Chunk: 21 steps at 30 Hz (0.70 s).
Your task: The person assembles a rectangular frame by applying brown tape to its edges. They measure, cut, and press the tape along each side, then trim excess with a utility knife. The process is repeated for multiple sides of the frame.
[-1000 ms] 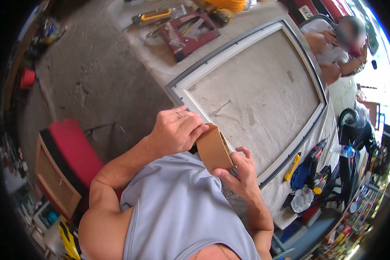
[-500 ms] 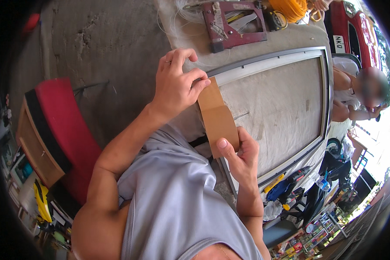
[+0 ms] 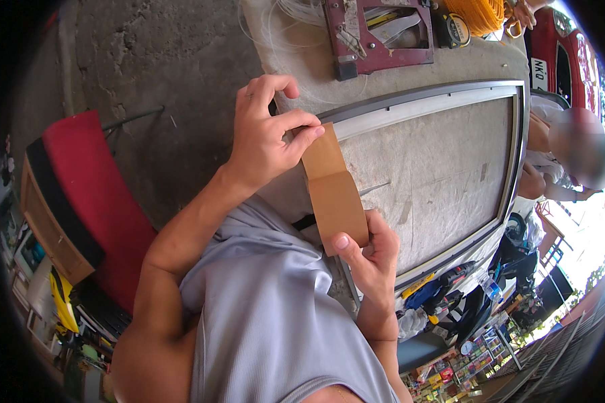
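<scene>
Both hands stretch a strip of brown tape [image 3: 333, 191] over the grey frame [image 3: 423, 104] on the tabletop [image 3: 302, 60] — left hand [image 3: 265, 138] pinching its top end, right hand [image 3: 370, 258] gripping the lower. The strip is longer than a second ago — more pulled out.

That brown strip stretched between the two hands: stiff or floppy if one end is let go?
Probably floppy: the brown strip is thin and already kinks partway between the left hand and the right hand. Likely very light. It looks like tape, so it may cling to fingers.
</scene>
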{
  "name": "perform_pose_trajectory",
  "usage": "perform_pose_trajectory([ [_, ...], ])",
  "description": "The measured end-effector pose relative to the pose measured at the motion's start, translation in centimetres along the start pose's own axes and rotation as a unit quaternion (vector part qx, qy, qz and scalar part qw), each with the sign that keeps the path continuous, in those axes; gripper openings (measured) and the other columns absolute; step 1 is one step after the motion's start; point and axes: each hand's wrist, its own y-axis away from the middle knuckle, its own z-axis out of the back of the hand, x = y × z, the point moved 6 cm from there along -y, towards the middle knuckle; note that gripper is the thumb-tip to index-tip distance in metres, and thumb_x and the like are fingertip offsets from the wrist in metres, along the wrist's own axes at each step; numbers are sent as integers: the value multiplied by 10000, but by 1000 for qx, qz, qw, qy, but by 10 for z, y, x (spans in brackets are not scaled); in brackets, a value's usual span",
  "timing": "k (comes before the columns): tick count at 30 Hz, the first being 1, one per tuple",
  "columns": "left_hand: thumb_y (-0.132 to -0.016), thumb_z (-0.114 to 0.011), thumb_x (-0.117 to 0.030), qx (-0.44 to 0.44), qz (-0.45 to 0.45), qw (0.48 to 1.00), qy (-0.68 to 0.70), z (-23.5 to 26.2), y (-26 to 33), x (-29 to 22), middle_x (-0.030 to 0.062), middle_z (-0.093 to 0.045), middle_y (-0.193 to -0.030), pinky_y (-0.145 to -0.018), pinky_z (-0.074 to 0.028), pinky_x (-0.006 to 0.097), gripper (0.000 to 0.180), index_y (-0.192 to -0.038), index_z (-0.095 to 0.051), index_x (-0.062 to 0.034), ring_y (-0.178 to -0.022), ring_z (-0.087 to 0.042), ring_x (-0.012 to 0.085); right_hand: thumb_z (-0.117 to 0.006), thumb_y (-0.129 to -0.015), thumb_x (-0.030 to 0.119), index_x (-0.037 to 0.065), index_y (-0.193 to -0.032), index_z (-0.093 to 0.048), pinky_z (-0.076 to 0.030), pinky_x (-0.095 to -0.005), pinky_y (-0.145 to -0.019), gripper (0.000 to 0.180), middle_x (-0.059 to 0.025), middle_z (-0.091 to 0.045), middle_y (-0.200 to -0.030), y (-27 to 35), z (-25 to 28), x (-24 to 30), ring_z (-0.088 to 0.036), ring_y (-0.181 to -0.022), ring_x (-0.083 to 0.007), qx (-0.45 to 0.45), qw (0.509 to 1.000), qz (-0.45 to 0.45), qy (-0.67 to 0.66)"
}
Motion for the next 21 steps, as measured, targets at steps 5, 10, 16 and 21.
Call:
perform_pose_trajectory([
  [5,-663,-832,-213,-7,32,999,33,-2,2,5,25,-504,-1037,-863,-357,379,137,-736,-728,-161,-954,-503,201,-803,-821,266,-42,-923,-633,-445,-269,-622,367,-77,-628,-745,0,3,-4,-543,-658,-115,-1,1000,-11,-8],
  [10,-653,-839,-221,-6,51,998,41,-3,3,8,27,-498,-1024,-847,-356,370,143,-738,-737,-168,-951,-507,194,-801,-825,235,-38,-924,-620,-465,-250,-631,342,-72,-653,-765,-2,1,-1,-583,-681,-94,-1,999,-23,-43],
  [16,-632,-855,-247,-15,93,993,71,-6,9,18,22,-494,-1005,-826,-359,371,206,-799,-753,-183,-942,-509,182,-793,-834,215,-35,-931,-610,-476,-243,-640,325,-73,-673,-762,-1,5,-4,-600,-690,-83,5,999,-23,-41],
  [21,-631,-860,-298,-3,128,991,32,-3,-1,15,-11,-535,-960,-799,-357,363,293,-884,-753,-195,-893,-508,189,-791,-837,221,-34,-935,-613,-479,-241,-641,326,-68,-677,-767,-4,5,-2,-605,-694,-81,-1,998,-16,-63],
])
